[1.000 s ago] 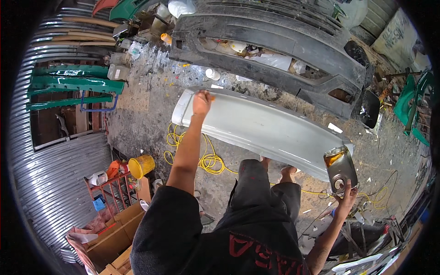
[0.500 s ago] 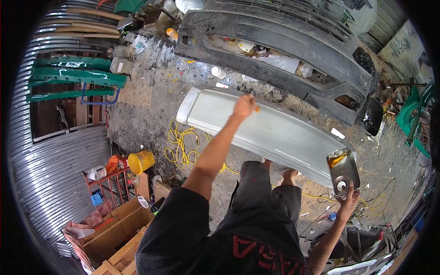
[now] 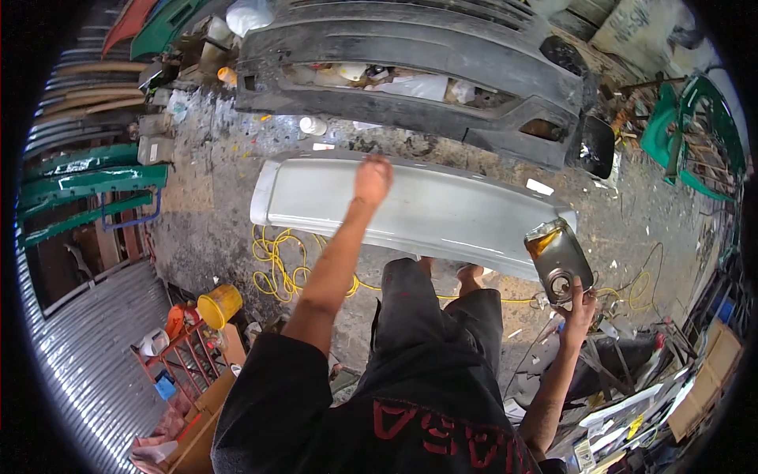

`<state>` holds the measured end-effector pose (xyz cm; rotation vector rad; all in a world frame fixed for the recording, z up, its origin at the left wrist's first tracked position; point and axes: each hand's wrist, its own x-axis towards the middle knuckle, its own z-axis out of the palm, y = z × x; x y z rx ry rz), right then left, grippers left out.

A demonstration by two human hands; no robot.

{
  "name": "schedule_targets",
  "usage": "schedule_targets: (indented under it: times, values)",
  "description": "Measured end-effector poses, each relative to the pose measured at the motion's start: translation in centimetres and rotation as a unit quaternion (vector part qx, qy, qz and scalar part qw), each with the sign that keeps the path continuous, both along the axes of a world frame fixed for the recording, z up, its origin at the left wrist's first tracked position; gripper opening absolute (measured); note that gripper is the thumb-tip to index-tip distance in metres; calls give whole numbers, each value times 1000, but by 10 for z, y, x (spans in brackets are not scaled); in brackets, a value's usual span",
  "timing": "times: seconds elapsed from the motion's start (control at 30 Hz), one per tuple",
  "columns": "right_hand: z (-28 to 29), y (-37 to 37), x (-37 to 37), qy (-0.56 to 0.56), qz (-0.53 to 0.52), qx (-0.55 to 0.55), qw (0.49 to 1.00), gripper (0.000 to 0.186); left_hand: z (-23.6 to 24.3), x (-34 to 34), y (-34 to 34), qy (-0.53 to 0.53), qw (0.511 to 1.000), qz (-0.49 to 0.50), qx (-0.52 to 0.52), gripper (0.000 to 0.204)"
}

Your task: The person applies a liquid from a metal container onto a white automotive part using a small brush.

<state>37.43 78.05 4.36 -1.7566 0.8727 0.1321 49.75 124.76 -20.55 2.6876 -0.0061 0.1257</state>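
Note:
A long pale grey, glossy panel (image 3: pixel 442 213) lies crosswise in front of me, above my bare legs and feet. My left hand (image 3: pixel 373 178) is closed and slightly blurred over its upper surface, left of the middle; what the fingers hold is hidden. At the panel's right end, my right hand (image 3: pixel 578 312) grips a rectangular metal can (image 3: pixel 557 253), tilted, with a yellowish stain or liquid at its upper part and a round opening lower down.
Large dark grey bumpers (image 3: pixel 410 35) lie beyond the panel, near a white cup (image 3: pixel 313 125). Glossy green parts (image 3: pixel 95 178) stand at left and right. Yellow hose coils (image 3: pixel 276 265) lie on the floor. A yellow bucket (image 3: pixel 219 308), red rack and cardboard sit lower left.
My left hand has moved rightward along the panel, and the orange item earlier seen in it no longer shows clearly. The whole view has shifted. The can remains in my right hand.

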Motion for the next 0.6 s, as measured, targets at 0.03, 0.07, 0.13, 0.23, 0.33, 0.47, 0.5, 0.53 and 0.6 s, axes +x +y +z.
schedule_targets:
  times: [0.03,0.07,0.13,0.23,0.33,0.47,0.5,0.53,0.6]
  values:
    - [2,-7,-4,-1,-9,-6,1000,53,6,-1,-45,13,1000,-14,-25,13]
    - [5,-10,-4,11,1,-7,1000,53,6,-6,-76,-3,998,-40,-47,12]
    - [4,-21,-9,21,4,-11,1000,53,17,-11,-142,17,992,-93,-89,13]
    - [1,-41,-21,3,-31,-35,999,55,26,-12,-201,38,982,-94,-160,12]
    - [1,-62,-23,-5,-17,-4,1000,60,-19,-23,-164,76,765,56,-638,11]
    - [-14,-94,-19,14,40,-1,999,66,-37,-37,2,-27,621,151,-769,14]
    - [-17,-103,-18,37,54,-24,998,69,-25,-38,18,-38,743,152,-651,17]
    - [-33,-119,-23,-9,60,-25,998,68,-12,-34,15,-47,909,156,-383,20]
    - [-60,-145,-24,-53,77,-50,994,62,17,-32,-1,-92,964,163,-190,28]
